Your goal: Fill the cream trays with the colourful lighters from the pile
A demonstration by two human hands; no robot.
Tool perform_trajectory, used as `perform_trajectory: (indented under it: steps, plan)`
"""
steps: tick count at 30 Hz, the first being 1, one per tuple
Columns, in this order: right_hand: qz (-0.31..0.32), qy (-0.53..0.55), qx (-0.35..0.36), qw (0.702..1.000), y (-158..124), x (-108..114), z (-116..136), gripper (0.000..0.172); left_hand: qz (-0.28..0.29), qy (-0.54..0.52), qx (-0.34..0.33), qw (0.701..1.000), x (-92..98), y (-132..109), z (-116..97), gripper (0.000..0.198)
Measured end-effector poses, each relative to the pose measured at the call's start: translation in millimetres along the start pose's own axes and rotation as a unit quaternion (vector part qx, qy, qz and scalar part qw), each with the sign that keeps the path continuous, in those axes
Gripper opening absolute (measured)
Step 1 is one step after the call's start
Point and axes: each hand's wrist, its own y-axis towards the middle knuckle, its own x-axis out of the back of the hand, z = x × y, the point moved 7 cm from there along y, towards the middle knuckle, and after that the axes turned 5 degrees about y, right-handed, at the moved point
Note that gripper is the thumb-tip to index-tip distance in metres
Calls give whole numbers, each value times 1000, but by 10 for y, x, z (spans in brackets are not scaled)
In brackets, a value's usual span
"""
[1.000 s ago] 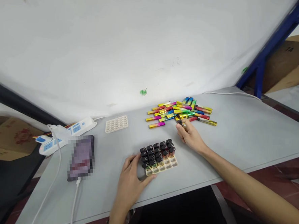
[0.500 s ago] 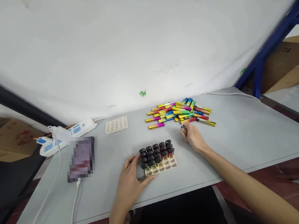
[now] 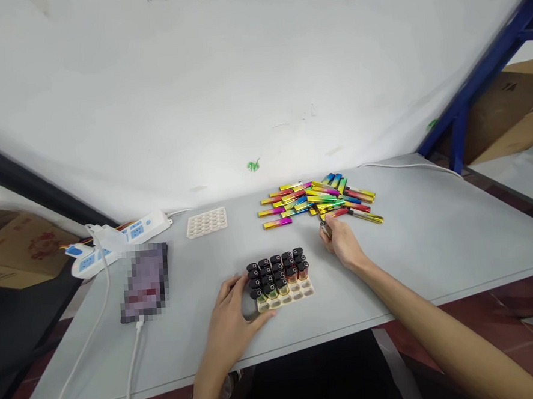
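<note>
A cream tray with oval holes stands near the table's front edge. Upright in it are several shiny tubes with black ends, while some front and right-hand holes show bare. Curved around the tray's left side, my left hand grips it, thumb at the front corner and fingers at the back left. My right hand is closed in a pinch around one shiny tube, mostly hidden by the fingers. Just behind it lies a loose pile of flat metallic tubes in yellow, red, blue, green and pink.
A second cream tray lies at the back left. Beside it are a white power strip and a blurred phone on a white charging cable. Blue shelf legs and cardboard boxes stand at the right.
The view has shifted very slightly. Both hands keep nearly the same places, the left at the tray and the right with the tube by the pile.
</note>
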Motion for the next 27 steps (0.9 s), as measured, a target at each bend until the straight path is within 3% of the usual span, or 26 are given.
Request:
perform_trajectory:
  steps: [13,19,27]
  plan:
    - [-8,5,0,1000,7,12,-40,63,5,5,3,1000,-3,6,-7,74]
    - [21,33,16,999,-10,-64,22,57,-2,-2,-7,1000,5,6,-16,74]
    - [34,-137,126,982,-292,-11,352,33,2,-3,-5,1000,6,10,-17,75]
